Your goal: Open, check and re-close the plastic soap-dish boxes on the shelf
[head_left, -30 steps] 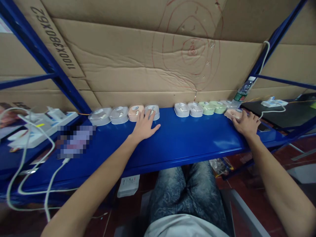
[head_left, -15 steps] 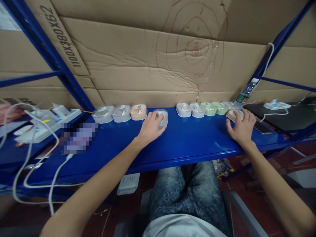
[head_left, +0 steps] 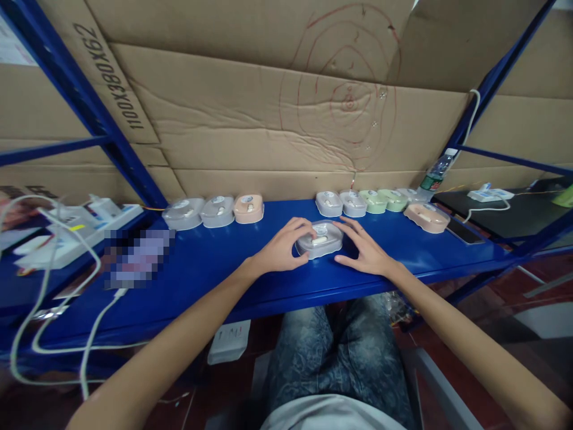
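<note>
A grey plastic box with a clear lid (head_left: 326, 243) lies on the blue table between my hands, a small white piece visible on its top. Around its left end curl the fingers and thumb of my left hand (head_left: 285, 243). My right hand (head_left: 366, 248) is at the box's right end, thumb and fingers spread apart; whether it touches the box I cannot tell. To the right, a pink box (head_left: 427, 218) of the same kind sits by itself in front of the back row.
Two grey boxes (head_left: 218, 212) and a pink one (head_left: 249, 208) stand at back left. Grey (head_left: 329, 203) and green boxes (head_left: 375, 202) line the back right, beside a water bottle (head_left: 437, 173). A phone (head_left: 465, 232) lies right; white cables (head_left: 89, 352) hang left.
My left hand has brought the grey box to the right and nearer to me. My right hand has left the pink box and come left to the grey box.
</note>
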A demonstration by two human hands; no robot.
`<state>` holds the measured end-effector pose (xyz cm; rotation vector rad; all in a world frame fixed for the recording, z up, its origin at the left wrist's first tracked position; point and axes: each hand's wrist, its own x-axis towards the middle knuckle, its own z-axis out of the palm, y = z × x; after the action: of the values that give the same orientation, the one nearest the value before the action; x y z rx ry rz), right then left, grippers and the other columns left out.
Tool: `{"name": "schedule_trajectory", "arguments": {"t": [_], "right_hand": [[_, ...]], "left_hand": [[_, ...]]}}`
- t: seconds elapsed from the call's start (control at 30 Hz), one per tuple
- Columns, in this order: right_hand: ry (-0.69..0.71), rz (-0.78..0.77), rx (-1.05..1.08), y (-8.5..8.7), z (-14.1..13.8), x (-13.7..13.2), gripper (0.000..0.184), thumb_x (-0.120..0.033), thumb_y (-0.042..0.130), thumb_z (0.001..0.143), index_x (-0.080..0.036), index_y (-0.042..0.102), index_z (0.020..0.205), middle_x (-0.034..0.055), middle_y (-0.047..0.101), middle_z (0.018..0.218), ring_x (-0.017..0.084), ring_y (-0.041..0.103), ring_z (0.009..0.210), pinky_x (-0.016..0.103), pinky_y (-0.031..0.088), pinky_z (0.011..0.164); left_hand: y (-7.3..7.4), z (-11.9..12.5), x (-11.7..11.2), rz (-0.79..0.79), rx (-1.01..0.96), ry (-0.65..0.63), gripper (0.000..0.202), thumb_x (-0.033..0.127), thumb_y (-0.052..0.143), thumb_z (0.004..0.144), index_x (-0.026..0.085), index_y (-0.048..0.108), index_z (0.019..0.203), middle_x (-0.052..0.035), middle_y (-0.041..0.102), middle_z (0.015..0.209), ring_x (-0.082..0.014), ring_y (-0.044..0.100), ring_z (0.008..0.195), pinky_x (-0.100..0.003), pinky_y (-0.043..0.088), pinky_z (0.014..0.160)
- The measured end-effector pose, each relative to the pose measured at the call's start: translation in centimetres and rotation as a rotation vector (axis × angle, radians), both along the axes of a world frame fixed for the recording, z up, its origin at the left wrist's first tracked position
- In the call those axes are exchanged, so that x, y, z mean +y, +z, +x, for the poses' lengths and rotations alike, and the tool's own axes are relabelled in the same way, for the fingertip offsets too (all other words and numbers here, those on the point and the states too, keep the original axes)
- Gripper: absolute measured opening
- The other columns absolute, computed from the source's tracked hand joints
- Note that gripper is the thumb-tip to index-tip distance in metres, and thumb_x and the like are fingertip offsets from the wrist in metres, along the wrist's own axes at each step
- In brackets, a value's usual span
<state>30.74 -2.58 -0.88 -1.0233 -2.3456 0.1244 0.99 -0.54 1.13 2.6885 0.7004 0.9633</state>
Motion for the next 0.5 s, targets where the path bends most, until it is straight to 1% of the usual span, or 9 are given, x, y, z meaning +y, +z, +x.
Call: {"name": "schedule_trajectory", "arguments": {"t": [0.07, 0.1, 0.13, 0.2, 0.27, 0.3, 0.37, 0.43, 0.5], "right_hand": [[0.054, 0.002, 0.015, 0.2, -1.3, 0.7, 0.092, -0.067, 0.070, 0.093, -0.038, 0.027, 0.168, 0.0105, 0.030, 0.173, 0.039, 0.030, 0.160, 0.065, 0.037, 0.126], [0.073, 0.015, 0.019, 0.3, -1.9, 1.1, 0.092, -0.067, 0.071, 0.092, -0.037, 0.028, 0.168, 0.0106, 0.032, 0.172, 0.040, 0.030, 0.159, 0.066, 0.036, 0.126], [0.082, 0.033, 0.023, 0.3, -2.5, 1.5, 0.091, -0.066, 0.072, 0.092, -0.037, 0.030, 0.167, 0.0111, 0.036, 0.169, 0.040, 0.034, 0.157, 0.066, 0.038, 0.125], [0.082, 0.071, 0.023, 0.1, -3.4, 2.0, 0.087, -0.064, 0.074, 0.091, -0.035, 0.037, 0.165, 0.0124, 0.047, 0.160, 0.040, 0.046, 0.147, 0.066, 0.043, 0.120], [0.075, 0.095, 0.010, -0.1, -3.9, 2.3, 0.081, -0.063, 0.074, 0.092, -0.033, 0.045, 0.161, 0.0130, 0.057, 0.149, 0.038, 0.055, 0.133, 0.064, 0.049, 0.113], [0.072, 0.100, 0.001, -0.2, -4.0, 2.3, 0.078, -0.063, 0.074, 0.091, -0.032, 0.048, 0.159, 0.0132, 0.059, 0.143, 0.038, 0.057, 0.128, 0.063, 0.051, 0.111], [0.063, 0.094, -0.006, -0.4, -3.9, 2.1, 0.076, -0.064, 0.074, 0.091, -0.030, 0.053, 0.156, 0.0136, 0.060, 0.137, 0.037, 0.059, 0.123, 0.061, 0.053, 0.108], [0.064, 0.071, 0.009, -0.5, -3.7, 1.8, 0.076, -0.064, 0.075, 0.090, -0.030, 0.053, 0.155, 0.0135, 0.059, 0.135, 0.036, 0.060, 0.123, 0.058, 0.054, 0.108], [0.085, 0.041, 0.026, -0.4, -3.5, 1.6, 0.077, -0.062, 0.075, 0.090, -0.031, 0.051, 0.155, 0.0130, 0.057, 0.138, 0.035, 0.060, 0.125, 0.057, 0.054, 0.109]], "left_hand": [[0.0, -0.2, 0.3, -0.006, -0.029, -0.016, 0.037, 0.015, 0.068, 0.078, 0.025, 0.063, 0.114, -0.0079, 0.061, 0.131, -0.0294, 0.055, 0.129, -0.048, 0.047, 0.114], [0.0, -0.4, 0.4, -0.011, -0.042, -0.020, 0.035, 0.014, 0.067, 0.078, 0.025, 0.063, 0.111, -0.0074, 0.062, 0.130, -0.0291, 0.055, 0.129, -0.048, 0.047, 0.113], [0.0, -0.6, 0.5, -0.017, -0.054, -0.022, 0.032, 0.013, 0.067, 0.079, 0.025, 0.063, 0.108, -0.0067, 0.063, 0.128, -0.0286, 0.056, 0.128, -0.048, 0.047, 0.113], [0.1, -1.0, 0.7, -0.029, -0.072, -0.015, 0.026, 0.014, 0.066, 0.080, 0.025, 0.062, 0.103, -0.0056, 0.065, 0.125, -0.0283, 0.057, 0.126, -0.048, 0.047, 0.112], [0.0, -1.2, 0.9, -0.042, -0.087, -0.007, 0.025, 0.019, 0.069, 0.082, 0.025, 0.062, 0.105, -0.0058, 0.065, 0.123, -0.0288, 0.058, 0.124, -0.049, 0.047, 0.111], [-0.2, -1.3, 1.0, -0.051, -0.091, -0.008, 0.029, 0.023, 0.072, 0.084, 0.025, 0.062, 0.111, -0.0067, 0.065, 0.125, -0.0293, 0.059, 0.124, -0.050, 0.047, 0.111], [-0.6, -1.2, 1.3, -0.080, -0.082, -0.016, 0.047, 0.032, 0.078, 0.085, 0.025, 0.059, 0.127, -0.0098, 0.061, 0.134, -0.0310, 0.057, 0.129, -0.052, 0.046, 0.114], [-1.2, -1.0, 1.6, -0.120, -0.054, -0.014, 0.067, 0.040, 0.082, 0.084, 0.026, 0.053, 0.142, -0.0127, 0.056, 0.144, -0.0333, 0.054, 0.137, -0.053, 0.044, 0.118], [-1.6, -0.8, 1.7, -0.161, -0.022, 0.011, 0.079, 0.045, 0.084, 0.082, 0.026, 0.048, 0.150, -0.0143, 0.055, 0.148, -0.0353, 0.053, 0.140, -0.054, 0.043, 0.119]]}}
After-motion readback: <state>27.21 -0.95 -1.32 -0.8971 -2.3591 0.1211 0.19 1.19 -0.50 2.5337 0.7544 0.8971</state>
